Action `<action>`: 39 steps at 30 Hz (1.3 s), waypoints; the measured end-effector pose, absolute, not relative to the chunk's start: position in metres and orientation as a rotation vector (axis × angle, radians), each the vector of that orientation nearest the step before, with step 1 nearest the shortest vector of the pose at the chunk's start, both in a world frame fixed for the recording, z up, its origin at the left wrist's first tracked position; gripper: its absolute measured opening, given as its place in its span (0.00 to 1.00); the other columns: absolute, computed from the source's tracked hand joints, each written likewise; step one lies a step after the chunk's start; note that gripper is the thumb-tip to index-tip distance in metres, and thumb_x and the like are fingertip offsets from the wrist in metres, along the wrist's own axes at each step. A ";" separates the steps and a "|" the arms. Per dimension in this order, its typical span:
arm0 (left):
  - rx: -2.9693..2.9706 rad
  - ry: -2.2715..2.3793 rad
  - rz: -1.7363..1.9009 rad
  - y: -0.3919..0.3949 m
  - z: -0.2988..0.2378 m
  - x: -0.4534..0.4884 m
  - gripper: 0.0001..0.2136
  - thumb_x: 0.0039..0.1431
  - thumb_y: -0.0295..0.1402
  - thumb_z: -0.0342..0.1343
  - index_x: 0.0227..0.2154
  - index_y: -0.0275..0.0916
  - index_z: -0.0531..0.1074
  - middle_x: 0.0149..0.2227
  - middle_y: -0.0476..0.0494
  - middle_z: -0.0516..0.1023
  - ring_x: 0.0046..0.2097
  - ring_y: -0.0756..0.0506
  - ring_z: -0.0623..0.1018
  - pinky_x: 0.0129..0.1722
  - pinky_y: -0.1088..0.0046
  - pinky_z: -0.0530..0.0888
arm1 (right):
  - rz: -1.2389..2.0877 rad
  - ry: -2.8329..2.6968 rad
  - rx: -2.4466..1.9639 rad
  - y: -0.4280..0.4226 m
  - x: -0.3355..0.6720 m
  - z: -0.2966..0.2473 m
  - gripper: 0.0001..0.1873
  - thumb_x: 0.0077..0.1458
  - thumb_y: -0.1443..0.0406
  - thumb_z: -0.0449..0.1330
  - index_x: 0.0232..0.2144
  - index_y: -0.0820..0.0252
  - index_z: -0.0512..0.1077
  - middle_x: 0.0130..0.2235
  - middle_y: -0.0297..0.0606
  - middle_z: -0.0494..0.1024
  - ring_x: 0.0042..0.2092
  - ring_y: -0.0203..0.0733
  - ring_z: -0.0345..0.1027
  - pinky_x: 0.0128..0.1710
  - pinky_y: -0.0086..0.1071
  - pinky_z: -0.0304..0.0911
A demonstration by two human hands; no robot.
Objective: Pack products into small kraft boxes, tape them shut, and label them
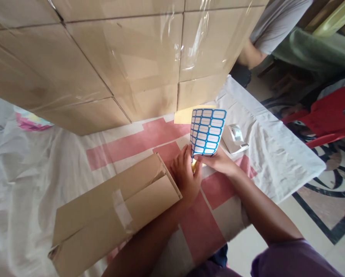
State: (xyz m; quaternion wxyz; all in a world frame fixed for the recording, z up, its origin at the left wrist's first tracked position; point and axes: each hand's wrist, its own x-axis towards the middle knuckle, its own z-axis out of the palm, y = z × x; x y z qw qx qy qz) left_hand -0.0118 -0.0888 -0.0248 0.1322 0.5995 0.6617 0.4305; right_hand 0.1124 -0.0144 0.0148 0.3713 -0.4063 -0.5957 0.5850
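Observation:
A sheet of blue-edged blank labels [207,130] stands upright between my hands, its upper part curving slightly. My left hand [187,175] is closed at the sheet's lower left corner, thumb and fingers pinching it. At the bottom edge, my right hand [217,158] also grips the sheet, with the thumb on its front. Some yellow paper shows just under the fingers. Left of my hands lies a long cardboard box [114,211] with a strip of clear tape across its top seam. A white tape dispenser [234,139] sits right of the sheet.
Stacked cardboard boxes [149,50] wrapped in clear film rise at the back of the cloth-covered table [285,150]. A yellow sheet [181,117] lies at their foot. Another person's arm [253,55] shows at upper right, beyond the table. A red chair [334,111] stands right.

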 end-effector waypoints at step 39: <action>1.185 1.604 1.644 -0.079 -0.064 -0.015 0.22 0.61 0.56 0.56 0.45 0.41 0.73 0.44 0.41 0.76 0.44 0.41 0.77 0.44 0.62 0.77 | 1.791 -1.429 -1.274 -0.025 0.115 0.045 0.24 0.63 0.52 0.55 0.21 0.61 0.73 0.19 0.30 0.63 0.21 0.31 0.52 0.22 0.29 0.46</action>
